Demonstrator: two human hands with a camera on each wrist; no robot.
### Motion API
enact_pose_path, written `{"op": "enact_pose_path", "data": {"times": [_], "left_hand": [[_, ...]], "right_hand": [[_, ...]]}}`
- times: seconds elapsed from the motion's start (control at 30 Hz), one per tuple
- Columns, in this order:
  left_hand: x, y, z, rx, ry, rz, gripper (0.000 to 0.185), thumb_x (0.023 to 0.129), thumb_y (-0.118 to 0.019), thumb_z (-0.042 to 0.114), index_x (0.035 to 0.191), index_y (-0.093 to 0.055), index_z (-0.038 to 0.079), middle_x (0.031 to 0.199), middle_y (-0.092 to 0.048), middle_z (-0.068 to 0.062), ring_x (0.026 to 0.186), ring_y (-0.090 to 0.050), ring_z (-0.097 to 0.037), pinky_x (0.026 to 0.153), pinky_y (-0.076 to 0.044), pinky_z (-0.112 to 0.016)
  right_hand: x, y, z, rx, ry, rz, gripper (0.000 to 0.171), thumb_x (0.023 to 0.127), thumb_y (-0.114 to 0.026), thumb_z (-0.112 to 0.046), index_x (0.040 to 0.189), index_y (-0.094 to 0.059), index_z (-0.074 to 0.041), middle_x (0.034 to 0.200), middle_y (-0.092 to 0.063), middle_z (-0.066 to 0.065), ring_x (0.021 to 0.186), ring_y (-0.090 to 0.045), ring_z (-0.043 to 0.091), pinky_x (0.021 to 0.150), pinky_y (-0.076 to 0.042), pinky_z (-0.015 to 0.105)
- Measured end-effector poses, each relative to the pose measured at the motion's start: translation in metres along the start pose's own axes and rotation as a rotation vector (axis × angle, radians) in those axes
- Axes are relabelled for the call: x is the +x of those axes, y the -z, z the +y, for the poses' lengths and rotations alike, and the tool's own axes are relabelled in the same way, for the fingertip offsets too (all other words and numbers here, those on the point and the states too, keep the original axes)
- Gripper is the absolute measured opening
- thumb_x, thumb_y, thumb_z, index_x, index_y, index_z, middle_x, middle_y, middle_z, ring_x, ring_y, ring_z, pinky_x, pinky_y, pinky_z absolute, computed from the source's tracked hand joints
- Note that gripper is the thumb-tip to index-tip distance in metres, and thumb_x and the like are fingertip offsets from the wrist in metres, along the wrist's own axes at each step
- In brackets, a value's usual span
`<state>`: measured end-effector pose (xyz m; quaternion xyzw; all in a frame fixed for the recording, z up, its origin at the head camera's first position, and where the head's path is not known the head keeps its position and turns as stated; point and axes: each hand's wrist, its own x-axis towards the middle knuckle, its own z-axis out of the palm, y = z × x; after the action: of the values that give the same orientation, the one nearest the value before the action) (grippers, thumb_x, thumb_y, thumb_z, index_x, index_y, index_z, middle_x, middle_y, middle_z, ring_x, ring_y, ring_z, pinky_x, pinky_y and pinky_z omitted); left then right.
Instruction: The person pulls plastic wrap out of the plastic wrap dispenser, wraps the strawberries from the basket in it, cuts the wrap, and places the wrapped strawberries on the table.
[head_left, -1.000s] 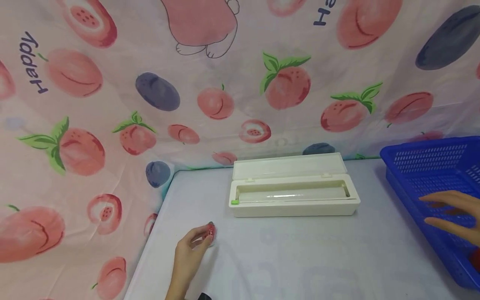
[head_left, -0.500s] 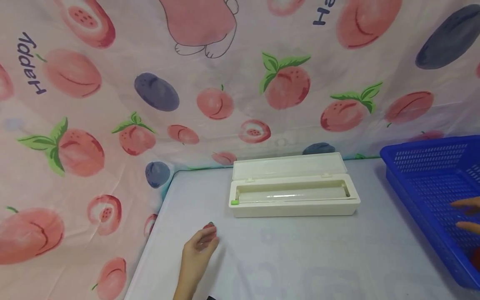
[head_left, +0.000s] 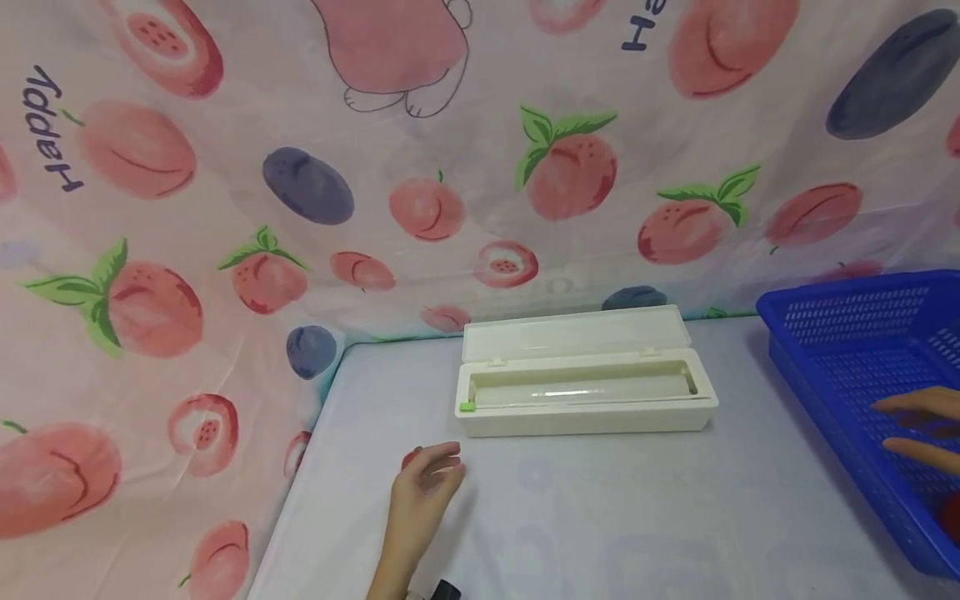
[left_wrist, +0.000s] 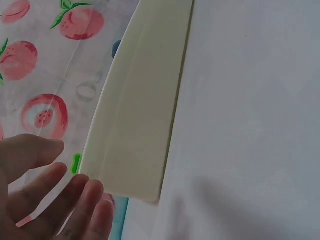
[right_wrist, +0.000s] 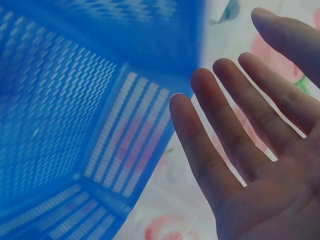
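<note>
One small red fruit [head_left: 412, 457] is lying on the desk [head_left: 600, 517], half hidden behind the left hand [head_left: 422, 492], whose loose grip is holding nothing. It is looking light, soft and easy to squash, so pinching its sides gently seems best, while the right hand [head_left: 918, 429] is hanging open over the blue basket [head_left: 840, 333].

Smooth cream plastic box [head_left: 585, 407], perforated blue plastic basket [head_left: 855, 350] — matt table [head_left: 637, 517], printed cloth backdrop [head_left: 225, 167].

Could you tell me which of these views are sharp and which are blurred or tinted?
Head view: even, soft light, sharp on the white box. Left wrist view: washed out, fingers blurred close up. Right wrist view: blue basket soft, right hand shadowed and blue-tinted.
</note>
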<state>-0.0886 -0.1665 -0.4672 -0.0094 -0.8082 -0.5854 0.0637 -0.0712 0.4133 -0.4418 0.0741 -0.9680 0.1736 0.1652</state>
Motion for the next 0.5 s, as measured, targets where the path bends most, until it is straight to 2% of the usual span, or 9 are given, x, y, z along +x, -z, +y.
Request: {"op": "enact_pose_path", "data": {"times": [0.07, 0.17, 0.23, 0.3, 0.4, 0.5], "left_hand": [[0.006, -0.004, 0.003, 0.053, -0.081, -0.007, 0.029, 0.086, -0.076, 0.004, 0.113, -0.070, 0.005, 0.113, -0.071, -0.009, 0.102, -0.069, -0.021, 0.087, -0.057, -0.028], [0.017, -0.008, 0.010, 0.138, -0.176, -0.018, 0.031, 0.084, -0.077, 0.003, 0.114, -0.069, 0.008, 0.112, -0.071, -0.005, 0.102, -0.068, -0.021, 0.085, -0.058, -0.033], [0.024, -0.010, 0.015, 0.184, -0.227, -0.033, 0.033, 0.084, -0.078, 0.003, 0.115, -0.069, 0.008, 0.112, -0.071, -0.004, 0.102, -0.068, -0.019, 0.085, -0.058, -0.034], [0.031, -0.011, 0.019, 0.204, -0.260, -0.052, 0.034, 0.084, -0.078, 0.002, 0.116, -0.068, 0.008, 0.112, -0.071, -0.003, 0.103, -0.067, -0.019, 0.085, -0.058, -0.035], [0.040, -0.012, 0.023, 0.244, -0.296, -0.091, 0.034, 0.084, -0.078, 0.003, 0.117, -0.068, 0.009, 0.113, -0.071, -0.001, 0.103, -0.066, -0.020, 0.086, -0.057, -0.033], [0.045, -0.014, 0.025, 0.267, -0.308, -0.143, 0.034, 0.085, -0.078, 0.006, 0.117, -0.068, 0.010, 0.115, -0.070, -0.001, 0.103, -0.066, -0.023, 0.087, -0.056, -0.034]], "right_hand": [[0.006, 0.004, -0.017, 0.038, 0.053, 0.001, 0.048, 0.060, -0.089, -0.002, 0.103, -0.067, 0.002, 0.093, -0.069, 0.019, 0.082, -0.035, -0.025, 0.051, -0.046, 0.017], [0.013, 0.008, -0.042, 0.071, 0.120, 0.006, 0.050, 0.059, -0.090, -0.003, 0.104, -0.069, -0.005, 0.095, -0.069, 0.003, 0.085, -0.042, -0.023, 0.057, -0.045, 0.010], [0.019, 0.009, -0.056, 0.060, 0.143, -0.023, 0.049, 0.062, -0.090, -0.006, 0.106, -0.069, -0.010, 0.098, -0.068, -0.003, 0.086, -0.046, -0.021, 0.061, -0.046, 0.010], [0.024, 0.009, -0.068, 0.047, 0.152, -0.074, 0.048, 0.066, -0.089, -0.009, 0.108, -0.068, -0.012, 0.101, -0.068, -0.002, 0.086, -0.049, -0.018, 0.063, -0.049, 0.011], [0.033, 0.009, -0.083, 0.035, 0.118, -0.187, 0.042, 0.075, -0.086, -0.016, 0.113, -0.069, -0.012, 0.105, -0.070, 0.001, 0.084, -0.052, -0.013, 0.063, -0.053, 0.020], [0.041, 0.007, -0.093, 0.066, 0.083, -0.273, 0.040, 0.082, -0.082, -0.022, 0.117, -0.068, -0.010, 0.108, -0.070, 0.003, 0.085, -0.060, 0.000, 0.065, -0.054, 0.027]]}}
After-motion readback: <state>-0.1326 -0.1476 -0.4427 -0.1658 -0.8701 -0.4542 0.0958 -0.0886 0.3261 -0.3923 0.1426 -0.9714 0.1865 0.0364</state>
